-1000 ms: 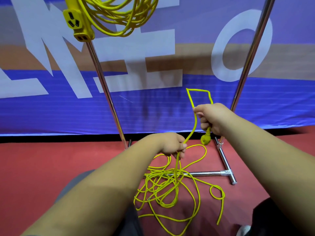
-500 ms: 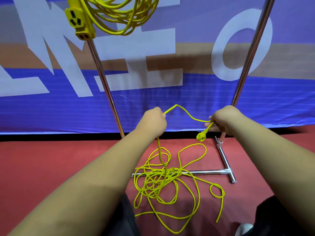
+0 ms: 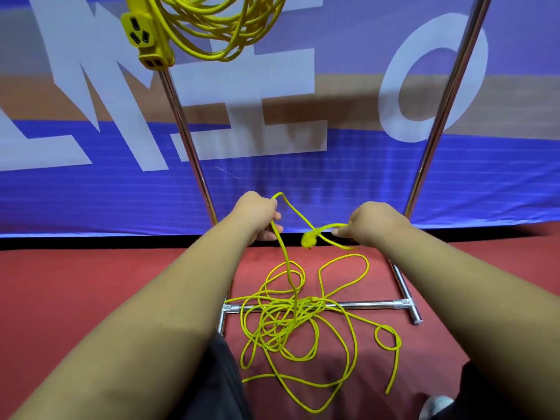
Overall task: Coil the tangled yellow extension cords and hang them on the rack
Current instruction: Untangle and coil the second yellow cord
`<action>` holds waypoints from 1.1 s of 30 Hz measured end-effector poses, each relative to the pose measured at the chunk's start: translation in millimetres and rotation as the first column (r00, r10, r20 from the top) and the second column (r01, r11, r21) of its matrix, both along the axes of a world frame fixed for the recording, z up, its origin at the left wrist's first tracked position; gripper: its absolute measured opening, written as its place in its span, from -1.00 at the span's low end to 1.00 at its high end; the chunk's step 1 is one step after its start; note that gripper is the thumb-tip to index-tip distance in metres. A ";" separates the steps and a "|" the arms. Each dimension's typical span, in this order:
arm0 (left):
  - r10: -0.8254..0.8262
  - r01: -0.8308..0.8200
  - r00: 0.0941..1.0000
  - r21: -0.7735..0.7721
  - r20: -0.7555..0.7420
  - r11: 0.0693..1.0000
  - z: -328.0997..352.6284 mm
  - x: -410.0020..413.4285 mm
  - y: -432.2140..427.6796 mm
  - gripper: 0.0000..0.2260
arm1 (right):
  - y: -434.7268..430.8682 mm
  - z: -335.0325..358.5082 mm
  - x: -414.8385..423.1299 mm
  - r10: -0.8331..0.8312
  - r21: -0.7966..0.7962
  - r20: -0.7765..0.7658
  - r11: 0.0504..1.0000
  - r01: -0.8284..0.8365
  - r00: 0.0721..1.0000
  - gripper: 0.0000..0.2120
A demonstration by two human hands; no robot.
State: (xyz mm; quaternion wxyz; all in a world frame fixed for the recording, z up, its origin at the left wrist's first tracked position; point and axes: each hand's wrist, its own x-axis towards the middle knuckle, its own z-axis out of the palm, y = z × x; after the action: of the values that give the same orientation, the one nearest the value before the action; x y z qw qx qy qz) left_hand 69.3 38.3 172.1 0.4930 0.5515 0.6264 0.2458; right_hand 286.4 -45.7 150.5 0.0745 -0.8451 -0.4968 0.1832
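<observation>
A tangled yellow extension cord (image 3: 291, 325) lies on the red floor over the rack's bottom bar. My left hand (image 3: 257, 215) grips a strand that rises from the tangle and arches over toward my right hand (image 3: 371, 224). My right hand pinches the cord close to its yellow plug (image 3: 309, 239), which hangs just left of the fingers. A coiled yellow cord (image 3: 221, 25) with a yellow socket block (image 3: 148, 34) hangs from the top of the rack at the upper left.
The chrome rack has a left pole (image 3: 188, 144), a right pole (image 3: 445, 104) and a floor bar (image 3: 363, 305). A blue banner (image 3: 303, 183) with large white letters stands right behind it. My dark trouser legs and a shoe (image 3: 436, 407) show at the bottom.
My left hand rose from above the tangle, drawing cord up. The tall loop above my right hand is gone. My two hands have come closer together, with the plug now between them.
</observation>
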 end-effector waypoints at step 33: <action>-0.847 0.730 0.510 -0.446 -0.148 0.518 -18.0 8.0 -37.2 -0.78 | -5.7 43.5 -40.6 0.193 0.234 -0.972 0.799 0.554 0.131 -0.78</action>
State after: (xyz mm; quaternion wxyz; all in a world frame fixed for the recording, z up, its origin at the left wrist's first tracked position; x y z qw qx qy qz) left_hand 77.3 1.1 154.1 0.5148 0.7217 0.4074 -0.2195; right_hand 245.8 -51.4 194.0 0.6408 -0.5114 -0.2400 0.5198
